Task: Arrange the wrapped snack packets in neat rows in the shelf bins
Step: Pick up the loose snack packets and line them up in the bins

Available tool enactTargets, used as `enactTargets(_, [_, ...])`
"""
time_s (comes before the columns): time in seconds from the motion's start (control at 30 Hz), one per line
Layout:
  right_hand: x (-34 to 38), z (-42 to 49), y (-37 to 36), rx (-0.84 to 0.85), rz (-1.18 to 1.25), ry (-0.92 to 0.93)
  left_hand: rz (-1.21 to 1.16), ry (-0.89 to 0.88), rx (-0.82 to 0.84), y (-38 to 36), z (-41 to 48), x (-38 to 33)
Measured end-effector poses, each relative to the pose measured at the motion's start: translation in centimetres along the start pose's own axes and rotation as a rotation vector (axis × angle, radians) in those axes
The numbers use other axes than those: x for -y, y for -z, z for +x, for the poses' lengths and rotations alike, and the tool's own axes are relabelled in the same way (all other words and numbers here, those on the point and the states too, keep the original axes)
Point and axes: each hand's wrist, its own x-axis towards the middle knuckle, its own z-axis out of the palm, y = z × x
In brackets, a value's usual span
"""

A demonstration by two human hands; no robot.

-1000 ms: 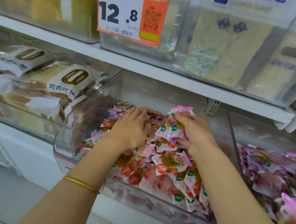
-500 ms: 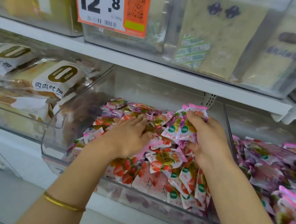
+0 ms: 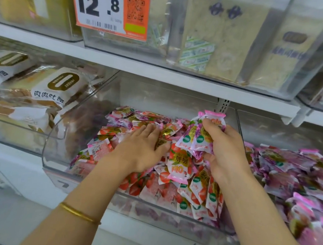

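Note:
A clear plastic shelf bin (image 3: 67,130) in the middle holds a heap of pink and red strawberry snack packets (image 3: 179,166). My left hand (image 3: 142,148) lies flat on the packets in the middle of the bin, fingers straight, pressing them down. My right hand (image 3: 224,151) grips a small bunch of purple-and-white packets (image 3: 197,139) upright at the bin's right side, above the heap. A row of packets stands on edge along the bin's front right.
A second bin (image 3: 263,125) to the right holds purple packets (image 3: 302,182). Bread packs (image 3: 58,88) fill the bin on the left. The white shelf board (image 3: 163,71) runs above, carrying more bins and an orange price tag (image 3: 108,2). White floor lies below.
My right hand has carried its bunch of packets rightward, toward the bin's right wall. My left hand stays flat on the heap.

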Motion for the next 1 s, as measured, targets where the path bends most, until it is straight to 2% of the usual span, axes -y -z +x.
enactTargets(0.23, [0.1, -0.2, -0.2, -0.033, 0.012, 0.052, -0.332, -0.238, -0.014, 0.4, -1.4, -2.9])
enactTargets(0.33, [-0.1, -0.3, -0.2, -0.029, -0.01, 0.059, -0.118, -0.147, -0.121, -0.5, 0.1, -1.6])
enactTargets(0.4, [-0.3, -0.3, 0.0, -0.038, -0.015, 0.052, -0.043, -0.058, -0.043, -1.3, 0.9, -0.9])
enactTargets(0.47, [-0.4, -0.3, 0.1, -0.043, -0.028, 0.052, -0.078, -0.074, 0.014, -1.7, 0.8, -1.4])
enactTargets(0.53, [-0.3, -0.2, 0.1, -0.037, -0.039, 0.044, -0.122, -0.161, 0.024, -1.3, -0.3, -2.8])
enactTargets(0.63, [-0.4, -0.3, 0.0, -0.026, -0.02, 0.027, -0.383, -0.215, 0.023, 0.1, -1.4, -3.9])
enactTargets(0.7, [-0.5, -0.5, 0.2, -0.036, -0.02, 0.006, -0.453, -0.186, -0.107, 1.3, -0.7, -2.9])
enactTargets(0.8, [-0.8, -0.8, 0.8, -0.039, -0.027, -0.002, -0.242, -0.011, -0.361, 2.6, 2.1, 0.1])
enactTargets(1.0, [-1.2, -0.7, 0.4, -0.013, -0.052, 0.025, 0.057, 0.122, -0.223, 2.4, 7.4, 2.1])
